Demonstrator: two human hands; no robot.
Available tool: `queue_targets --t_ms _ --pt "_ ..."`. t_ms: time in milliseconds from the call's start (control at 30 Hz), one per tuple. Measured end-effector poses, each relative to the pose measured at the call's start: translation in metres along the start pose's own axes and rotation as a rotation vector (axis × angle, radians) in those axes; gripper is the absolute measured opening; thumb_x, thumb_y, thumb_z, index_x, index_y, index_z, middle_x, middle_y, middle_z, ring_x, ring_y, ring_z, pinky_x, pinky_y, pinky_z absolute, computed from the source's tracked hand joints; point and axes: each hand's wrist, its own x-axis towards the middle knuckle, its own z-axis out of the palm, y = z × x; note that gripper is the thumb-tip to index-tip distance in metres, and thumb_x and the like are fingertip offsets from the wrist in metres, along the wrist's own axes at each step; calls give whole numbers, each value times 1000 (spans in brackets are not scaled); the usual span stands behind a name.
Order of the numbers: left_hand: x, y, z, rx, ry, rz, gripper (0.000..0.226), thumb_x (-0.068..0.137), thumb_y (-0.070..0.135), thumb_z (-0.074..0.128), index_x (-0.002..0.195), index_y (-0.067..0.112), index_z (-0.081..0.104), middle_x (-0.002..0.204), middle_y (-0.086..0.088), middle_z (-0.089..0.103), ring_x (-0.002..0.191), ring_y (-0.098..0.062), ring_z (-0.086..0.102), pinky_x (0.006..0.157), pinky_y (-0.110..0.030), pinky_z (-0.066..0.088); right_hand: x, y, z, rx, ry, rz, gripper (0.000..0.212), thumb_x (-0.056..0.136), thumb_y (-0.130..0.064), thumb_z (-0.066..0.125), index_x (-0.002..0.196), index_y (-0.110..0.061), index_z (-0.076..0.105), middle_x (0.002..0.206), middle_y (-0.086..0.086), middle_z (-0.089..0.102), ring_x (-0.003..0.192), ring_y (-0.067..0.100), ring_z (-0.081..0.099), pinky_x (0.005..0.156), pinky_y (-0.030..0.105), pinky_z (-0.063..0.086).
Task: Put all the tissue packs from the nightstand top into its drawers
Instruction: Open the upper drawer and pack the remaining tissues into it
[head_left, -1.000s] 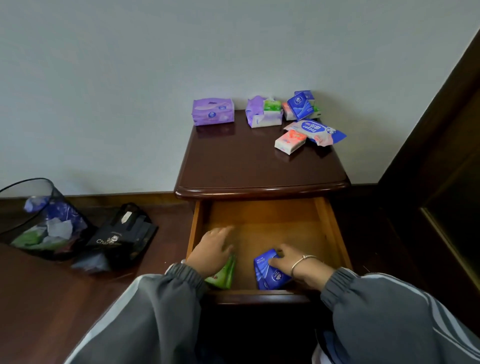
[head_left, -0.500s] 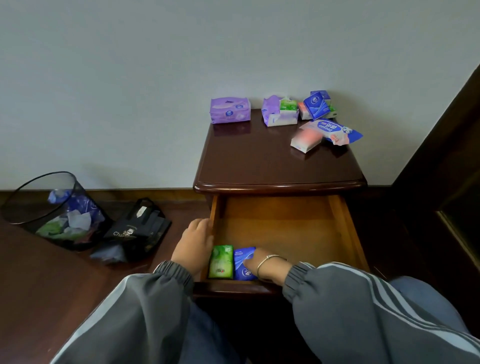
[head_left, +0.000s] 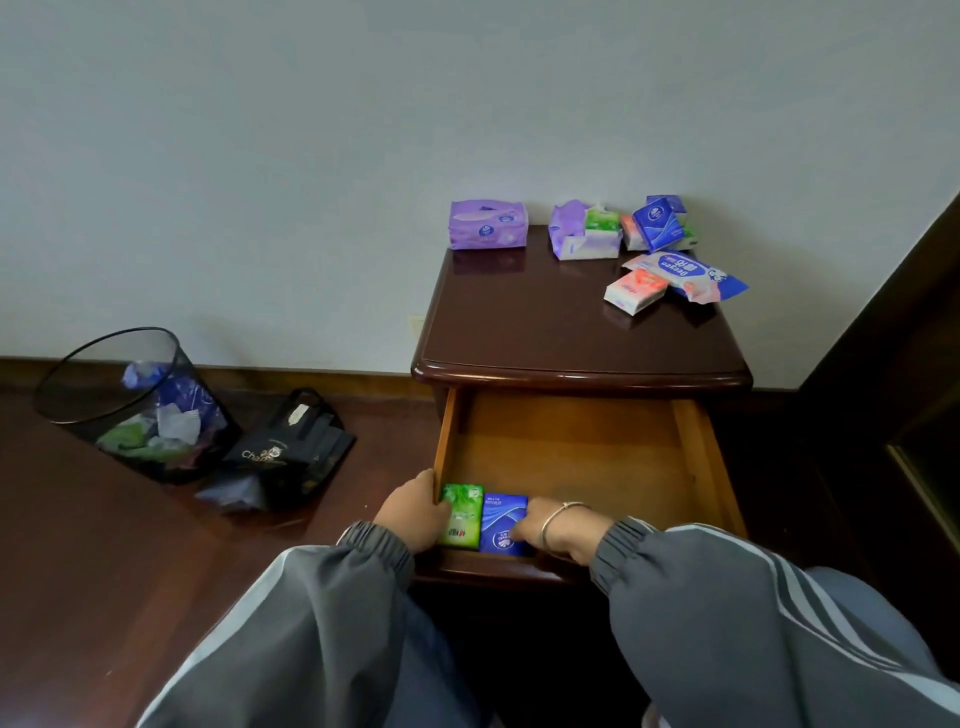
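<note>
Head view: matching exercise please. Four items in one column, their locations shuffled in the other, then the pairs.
Items
1. green pack
2. purple pack
3. pink pack
4. wastebasket

Locations
a. on the floor, left of the nightstand
b. nightstand top, back left, by the wall
c. open drawer, front left corner
d. nightstand top, right side, beside the wipes pack

Pairs: 1-c, 2-b, 3-d, 4-a
</note>
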Motion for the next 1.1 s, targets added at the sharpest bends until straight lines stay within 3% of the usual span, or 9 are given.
queue_targets --t_ms 67,167,333,500,667,767,833,967,1100 --pt "2 5 2 70 85 42 44 94 18 45 137 10 40 142 -9 44 125 -30 45 100 -36 38 1 2 -8 -34 69 -23 36 93 -29 45 120 -6 55 118 14 60 108 29 57 82 30 42" --pt "7 18 3 228 187 253 61 88 2 45 146 17 32 152 -1 33 135 -25 34 108 -35 34 5 9 -14 45 166 -132 45 99 -23 40 139 -4 37 144 15 43 130 28 43 102 30 35" --pt "16 37 8 694 -31 326 39 87 7 44 124 17 51 128 -2 57 122 -23 50 111 -41 23 5 22 -7 39 -5 -336 51 99 -24 41 146 -11 28 149 9 36 133 22 39 106 26 31" --pt "19 33 7 672 -181 258 53 83 0 41 133 17 43 129 -3 54 124 -23 50 114 -57 -1 -2 39 -20 7 -26 -368 59 98 -32 43 148 -10 19 152 10 31 137 22 34 109 28 28" --pt "18 37 -6 616 -105 304 61 81 -1 42 137 24 42 132 3 51 131 -18 40 114 -57 -6 -18 65 -73 69 467 -500 50 93 -28 53 140 -17 41 144 1 44 134 15 39 111 29 29" --pt "24 56 -21 457 100 435 45 88 9 44 131 23 49 130 3 54 121 -18 50 116 -42 19 -15 98 -125 114 911 -404 38 88 -17 59 124 -9 56 127 10 59 120 27 52 102 38 40" --pt "31 78 -34 286 256 529 36 91 15 46 125 20 57 122 2 61 111 -19 57 99 -34 41 -3 120 -159 105 1051 -219 39 89 -21 57 124 -5 54 127 15 56 121 32 49 100 43 40" --pt "60 136 -58 67 371 601 28 95 22 47 120 18 59 115 1 62 105 -18 59 92 -36 49 32 138 -198 74 917 86 61 94 -40 46 141 -5 30 150 19 28 141 33 21 111 49 26" --pt "108 197 -67 -34 327 540 34 94 25 52 125 13 54 121 -7 57 112 -24 56 97 -38 44 62 131 -207 134 779 198 73 93 -51 38 148 -9 15 156 17 13 143 32 17 112 49 24"
